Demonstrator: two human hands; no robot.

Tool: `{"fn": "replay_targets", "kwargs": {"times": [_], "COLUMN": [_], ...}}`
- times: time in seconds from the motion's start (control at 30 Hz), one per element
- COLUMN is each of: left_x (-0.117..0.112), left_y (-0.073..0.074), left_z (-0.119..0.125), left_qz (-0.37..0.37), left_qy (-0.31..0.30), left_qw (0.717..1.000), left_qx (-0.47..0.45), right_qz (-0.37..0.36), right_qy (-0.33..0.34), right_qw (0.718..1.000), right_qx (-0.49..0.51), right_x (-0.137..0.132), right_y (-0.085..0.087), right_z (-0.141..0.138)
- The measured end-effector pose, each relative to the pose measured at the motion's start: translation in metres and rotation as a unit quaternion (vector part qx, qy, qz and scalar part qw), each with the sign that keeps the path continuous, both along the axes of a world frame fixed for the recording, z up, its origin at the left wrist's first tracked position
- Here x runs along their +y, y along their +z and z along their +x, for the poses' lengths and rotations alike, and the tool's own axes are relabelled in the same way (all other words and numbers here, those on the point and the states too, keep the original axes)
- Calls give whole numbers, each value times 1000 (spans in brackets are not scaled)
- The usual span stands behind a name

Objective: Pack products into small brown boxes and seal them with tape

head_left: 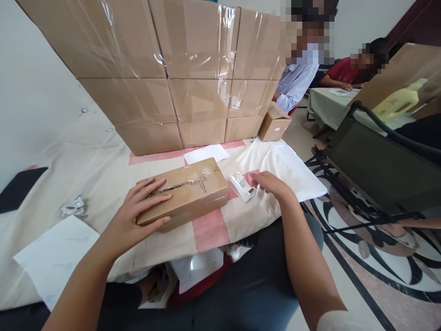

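A long brown cardboard box [193, 186], taped along its top seam, lies on a cloth-covered table [103, 170] in front of me. My left hand [138, 216] rests on the box's near left end, fingers spread over its top and side. My right hand [270, 183] reaches just right of a small white tape dispenser [241, 186] beside the box's right end; its fingertips touch or nearly touch the dispenser, and they hold nothing I can see.
A wall of plastic-wrapped cartons [193, 73] stands behind the table, a small carton [274, 123] at its right end. White paper sheets [51, 257] and a crumpled scrap [74, 206] lie left. Two people sit at another table [327, 105] far right. A dark trolley [382, 165] stands to the right.
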State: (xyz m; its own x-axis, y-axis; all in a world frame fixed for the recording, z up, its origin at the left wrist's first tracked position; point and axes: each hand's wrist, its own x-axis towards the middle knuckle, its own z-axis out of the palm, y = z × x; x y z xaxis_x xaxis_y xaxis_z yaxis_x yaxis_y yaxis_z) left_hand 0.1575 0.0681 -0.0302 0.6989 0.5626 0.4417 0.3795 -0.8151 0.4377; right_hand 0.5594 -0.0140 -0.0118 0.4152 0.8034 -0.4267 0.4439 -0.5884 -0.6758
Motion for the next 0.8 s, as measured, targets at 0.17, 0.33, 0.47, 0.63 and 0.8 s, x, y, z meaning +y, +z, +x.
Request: {"fn": "replay_targets", "kwargs": {"times": [0.17, 0.33, 0.47, 0.63, 0.8], "left_x": [3, 4, 3, 4, 7], "left_y": [-4, -7, -7, -8, -9], "left_z": [-1, 1, 0, 0, 1], "left_qz": [13, 34, 32, 33, 35], "left_qy": [-6, -14, -11, -11, -11], "left_qw": [1000, 999, 999, 999, 999], "left_qx": [-15, -20, -27, -30, -39], "right_qz": [-16, -23, -33, -14, 9], "right_qy": [-11, 2, 6, -15, -43], "right_qw": [1000, 999, 998, 998, 997], "right_qx": [8, 41, 54, 54, 66], "right_x": [-2, 1, 4, 7, 8], "right_y": [-1, -7, -11, -15, -12], "right_z": [7, 4, -1, -5, -9]}}
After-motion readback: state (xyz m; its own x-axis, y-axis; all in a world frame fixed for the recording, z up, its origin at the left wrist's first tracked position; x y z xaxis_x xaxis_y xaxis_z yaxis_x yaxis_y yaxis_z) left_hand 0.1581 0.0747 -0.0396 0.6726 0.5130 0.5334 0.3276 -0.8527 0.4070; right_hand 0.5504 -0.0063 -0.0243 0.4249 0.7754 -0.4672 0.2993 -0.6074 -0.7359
